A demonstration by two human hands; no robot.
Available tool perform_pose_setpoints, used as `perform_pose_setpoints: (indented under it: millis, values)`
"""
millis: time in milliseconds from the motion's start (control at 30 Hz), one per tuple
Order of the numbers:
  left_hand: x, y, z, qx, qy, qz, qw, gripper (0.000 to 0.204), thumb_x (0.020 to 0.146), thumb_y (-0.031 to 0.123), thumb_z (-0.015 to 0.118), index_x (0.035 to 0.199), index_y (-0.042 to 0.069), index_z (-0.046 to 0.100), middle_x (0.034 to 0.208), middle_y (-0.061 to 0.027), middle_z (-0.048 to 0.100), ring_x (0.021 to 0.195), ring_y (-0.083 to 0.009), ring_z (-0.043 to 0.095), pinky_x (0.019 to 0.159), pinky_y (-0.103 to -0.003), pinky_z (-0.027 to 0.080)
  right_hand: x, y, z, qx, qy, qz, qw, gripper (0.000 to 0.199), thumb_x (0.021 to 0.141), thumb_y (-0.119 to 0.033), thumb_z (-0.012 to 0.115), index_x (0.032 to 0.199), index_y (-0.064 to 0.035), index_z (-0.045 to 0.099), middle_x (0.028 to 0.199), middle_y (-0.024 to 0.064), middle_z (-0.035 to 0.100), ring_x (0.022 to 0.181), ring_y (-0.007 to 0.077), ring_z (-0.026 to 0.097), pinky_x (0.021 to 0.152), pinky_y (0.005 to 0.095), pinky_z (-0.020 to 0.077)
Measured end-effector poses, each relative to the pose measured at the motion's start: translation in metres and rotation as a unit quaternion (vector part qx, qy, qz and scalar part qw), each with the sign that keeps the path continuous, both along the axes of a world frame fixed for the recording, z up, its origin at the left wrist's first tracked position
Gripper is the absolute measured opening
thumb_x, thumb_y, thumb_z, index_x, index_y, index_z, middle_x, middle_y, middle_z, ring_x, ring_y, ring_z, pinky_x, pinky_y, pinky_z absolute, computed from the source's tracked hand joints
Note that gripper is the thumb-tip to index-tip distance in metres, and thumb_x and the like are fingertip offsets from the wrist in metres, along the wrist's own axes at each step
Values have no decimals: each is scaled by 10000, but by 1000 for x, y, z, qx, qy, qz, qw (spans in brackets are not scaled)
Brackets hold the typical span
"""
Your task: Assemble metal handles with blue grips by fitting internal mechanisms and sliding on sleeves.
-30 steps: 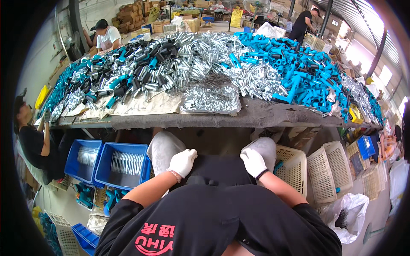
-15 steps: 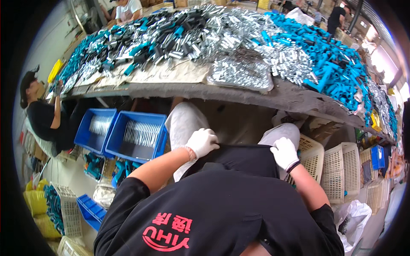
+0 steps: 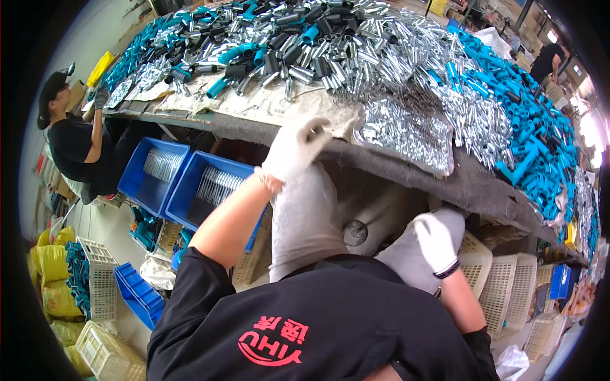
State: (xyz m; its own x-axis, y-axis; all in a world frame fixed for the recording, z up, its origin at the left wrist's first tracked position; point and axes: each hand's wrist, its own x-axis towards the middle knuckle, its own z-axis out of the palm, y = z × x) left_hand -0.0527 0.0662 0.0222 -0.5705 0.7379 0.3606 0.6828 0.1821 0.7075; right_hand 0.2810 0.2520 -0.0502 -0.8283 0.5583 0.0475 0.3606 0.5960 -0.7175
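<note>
My left hand [image 3: 295, 147], in a white glove, is raised at the front edge of the worktable [image 3: 267, 117]. Its fingers are loosely bent with a gap between them, and nothing shows in them. Closest to it on the table are a cloth-covered strip and a tray of small silvery metal parts [image 3: 406, 133]. My right hand [image 3: 436, 242], gloved too, is over my right knee [image 3: 406, 254]; it is slightly blurred, with loose fingers and no object visible in it. My black shirt [image 3: 318, 311] covers my lap.
Heaps of silvery tubes [image 3: 381, 47], black sleeves and teal plastic pieces [image 3: 527, 146] cover the table. Blue bins [image 3: 152, 178] of metal parts stand left of my legs. Cream crates [image 3: 508, 292] are at right. A co-worker [image 3: 70, 136] sits at the left end.
Both hands have let go of the black shirt's hem. My left hand has moved up and forward to the table edge; my right stays near the knee. The view has shifted.
</note>
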Motion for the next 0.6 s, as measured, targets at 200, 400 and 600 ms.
perform_pose_setpoints:
  millis: [200, 400, 600]
  values:
    - [-135, 108, -11, 79, 173, 81, 978, 181, 915, 176, 668, 1038, 55, 722, 975, -168, 712, 966, -348, 670, 861, -398, 520, -127, 49, 111, 99, 120, 122, 980, 132, 938, -79, 634, 1041, 1, 658, 965, 162, 680, 902, 305, 673, 828, 381, 528]
    - [-178, 201, -5, -241, 132, 120, 954, 528, 866, 513, 675, 1128, 55, 703, 1068, -220, 710, 1038, -382, 668, 902, -453, 524, -269, 169, 136, 216, 162, 47, 962, 225, 971, -224, 604, 1050, -24, 668, 1013, 176, 699, 958, 343, 666, 856, 389, 519]
    - [-192, 182, 13, -154, -96, 65, 981, 490, 888, 370, 686, 1166, -33, 671, 1009, -186, 722, 878, -216, 711, 804, -345, 575, -377, 252, 117, 302, -164, -13, 939, 488, 915, -468, 600, 1102, -35, 724, 1128, 205, 705, 1067, 360, 672, 945, 428, 525]
